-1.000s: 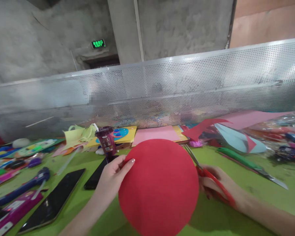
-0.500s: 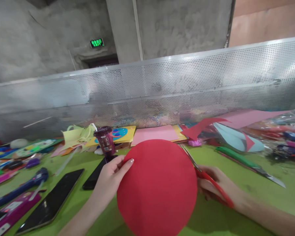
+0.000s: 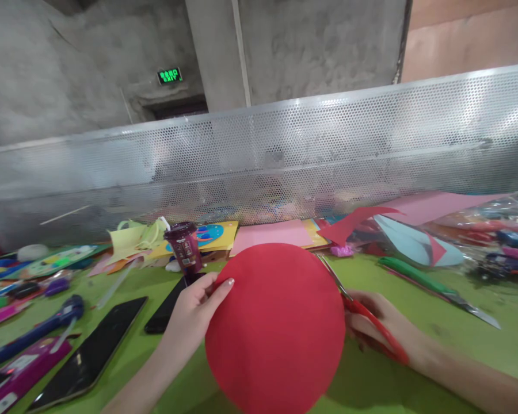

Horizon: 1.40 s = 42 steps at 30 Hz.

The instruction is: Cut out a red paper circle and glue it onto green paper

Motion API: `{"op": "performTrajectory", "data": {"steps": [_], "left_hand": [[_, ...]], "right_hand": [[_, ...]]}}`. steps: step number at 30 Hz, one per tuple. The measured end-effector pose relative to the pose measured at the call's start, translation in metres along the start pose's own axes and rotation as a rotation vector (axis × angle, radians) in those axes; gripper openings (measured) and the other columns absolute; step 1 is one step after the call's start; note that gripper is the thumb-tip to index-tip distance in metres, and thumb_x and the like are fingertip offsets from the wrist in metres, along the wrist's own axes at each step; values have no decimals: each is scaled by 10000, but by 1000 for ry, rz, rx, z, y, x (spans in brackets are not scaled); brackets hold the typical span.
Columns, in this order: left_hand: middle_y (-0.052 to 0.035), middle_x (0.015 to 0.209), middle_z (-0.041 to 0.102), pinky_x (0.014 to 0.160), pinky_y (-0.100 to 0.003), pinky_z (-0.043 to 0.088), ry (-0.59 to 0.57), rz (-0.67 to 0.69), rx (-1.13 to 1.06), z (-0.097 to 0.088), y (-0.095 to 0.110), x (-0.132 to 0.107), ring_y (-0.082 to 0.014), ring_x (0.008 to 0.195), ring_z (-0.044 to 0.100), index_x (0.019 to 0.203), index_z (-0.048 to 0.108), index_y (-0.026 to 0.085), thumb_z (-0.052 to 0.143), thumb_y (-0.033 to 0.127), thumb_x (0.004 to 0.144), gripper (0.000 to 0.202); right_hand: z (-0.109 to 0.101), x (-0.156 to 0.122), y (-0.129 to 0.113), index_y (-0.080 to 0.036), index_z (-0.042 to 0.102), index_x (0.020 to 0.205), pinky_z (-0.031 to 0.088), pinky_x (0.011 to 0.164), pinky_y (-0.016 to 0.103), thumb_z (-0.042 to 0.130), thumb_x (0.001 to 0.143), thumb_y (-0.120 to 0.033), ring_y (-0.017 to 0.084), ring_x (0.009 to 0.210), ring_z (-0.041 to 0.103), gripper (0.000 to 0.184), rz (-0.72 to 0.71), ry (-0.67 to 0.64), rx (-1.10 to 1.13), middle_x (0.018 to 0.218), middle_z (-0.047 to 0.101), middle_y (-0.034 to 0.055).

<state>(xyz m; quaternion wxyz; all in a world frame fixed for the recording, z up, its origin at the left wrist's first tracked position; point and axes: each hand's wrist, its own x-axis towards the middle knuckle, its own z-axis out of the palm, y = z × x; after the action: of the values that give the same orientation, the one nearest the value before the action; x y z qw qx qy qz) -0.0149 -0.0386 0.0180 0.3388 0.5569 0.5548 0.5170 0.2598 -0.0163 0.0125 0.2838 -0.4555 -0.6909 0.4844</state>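
A round red paper disc (image 3: 276, 330) is held up in front of me over the green table. My left hand (image 3: 198, 307) pinches its upper left edge, thumb on the near face and the other fingers behind. In my right hand (image 3: 377, 328) is a pair of scissors (image 3: 369, 316) with red handles. Its blades point up and left along the disc's right edge, partly hidden by the paper. Whether the blades touch the paper I cannot tell.
Left lie a phone (image 3: 90, 351), a second black phone (image 3: 168, 310), a blue glue gun (image 3: 38, 330) and a purple cup (image 3: 185, 247). Green-handled scissors (image 3: 435, 284) rest right. Behind are pink paper (image 3: 271, 234), red scraps (image 3: 349, 227) and a perforated metal screen (image 3: 259, 155).
Almost nothing differs. The red disc has shifted very slightly, while both hands and the scissors keep nearly the same places.
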Motion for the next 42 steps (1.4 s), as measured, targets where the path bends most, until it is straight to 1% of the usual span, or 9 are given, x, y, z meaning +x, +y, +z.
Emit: {"op": "performTrajectory", "data": {"steps": [4,8,14,18,23,27,32,37,42], "left_hand": [[-11,780,636,660,-277,457,-3,-11,-24,1,1,0,-218,793,597,808,557,193,538,410,711,239],[-7,756,627,652,-282,460,-4,-19,-16,0,2,-1,-222,790,597,782,547,194,536,415,713,232],[-5,712,611,642,-285,461,-11,-15,-15,0,1,-1,-223,774,596,773,545,190,531,421,716,238],[-8,726,614,643,-278,458,-10,-13,-17,0,1,-1,-217,767,595,815,556,189,532,415,718,247],[-8,743,623,632,-280,462,-10,-12,-17,-1,-1,-1,-218,767,596,819,564,194,529,414,720,244],[-9,768,641,624,-265,456,8,3,-22,-1,0,1,-206,760,595,876,576,202,539,406,716,262],[-29,872,657,635,-271,455,16,3,-33,-2,0,0,-198,754,598,998,563,211,537,400,721,337],[-37,891,659,638,-281,457,21,8,-26,-3,-2,0,-209,769,604,1021,558,212,529,401,729,350],[-38,913,656,644,-279,456,29,11,-19,-3,-2,0,-205,765,606,1010,563,211,534,400,725,343]], "right_hand": [[-1,0,2,-188,444,636,356,425,198,490,658,-330,94,441,445,150,-11,-11,16,502,425,-52],[-2,0,4,-192,400,602,374,439,200,496,666,-320,90,441,440,172,8,0,26,493,422,-56],[-1,0,3,-191,408,605,377,437,200,490,669,-282,90,443,440,139,-4,-9,31,494,422,-57],[-1,0,3,-191,400,604,378,435,198,471,673,-257,87,440,432,119,1,1,24,494,420,-57],[0,0,3,-196,363,579,378,434,190,467,663,-214,87,443,448,135,-3,13,18,475,413,-63],[0,2,5,-197,356,576,376,422,188,471,673,-219,83,424,444,152,1,18,26,464,408,-68],[0,3,8,-194,376,582,373,408,191,496,686,-296,75,395,416,189,17,24,15,445,409,-69],[0,4,6,-194,382,581,389,415,198,511,668,-304,85,403,436,191,28,30,24,447,425,-63],[1,4,11,-181,427,601,381,403,191,508,678,-280,79,387,434,150,28,33,21,437,435,-66]]}}
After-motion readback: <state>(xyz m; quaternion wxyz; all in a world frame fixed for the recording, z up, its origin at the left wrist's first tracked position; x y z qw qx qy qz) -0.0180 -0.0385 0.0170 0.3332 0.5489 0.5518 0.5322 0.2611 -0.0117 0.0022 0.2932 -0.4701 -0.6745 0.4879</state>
